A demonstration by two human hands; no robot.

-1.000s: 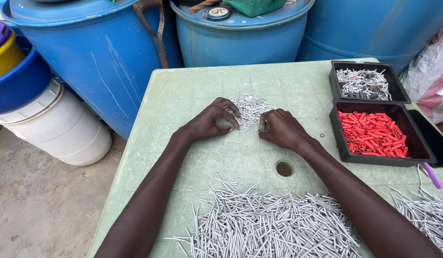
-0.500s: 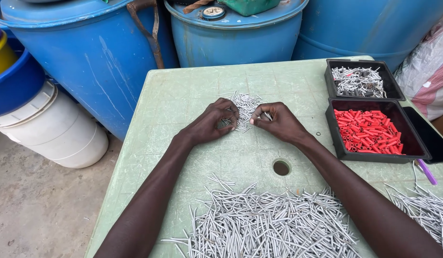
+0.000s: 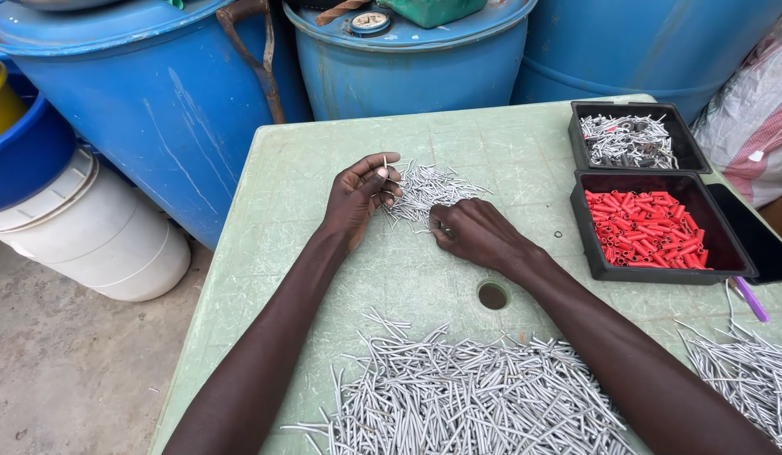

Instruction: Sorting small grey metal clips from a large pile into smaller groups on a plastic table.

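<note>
Shifted apart since 0.5 s ago: left hand [image 3: 359, 198] lifted, pinching 1 upright grey pin [image 3: 385, 163] | right hand [image 3: 475, 232] clenched at small pin pile [image 3: 426, 190] on tabletop [image 3: 323, 160] | pile between hands, nearer left.

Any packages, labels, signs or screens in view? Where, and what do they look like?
No signs or screens.
Woven sack: right edge beside the table, white with pink stripes.
Round dial-like disc: on the middle blue drum's lid, pale face, dark rim; too small to tell more.
</note>
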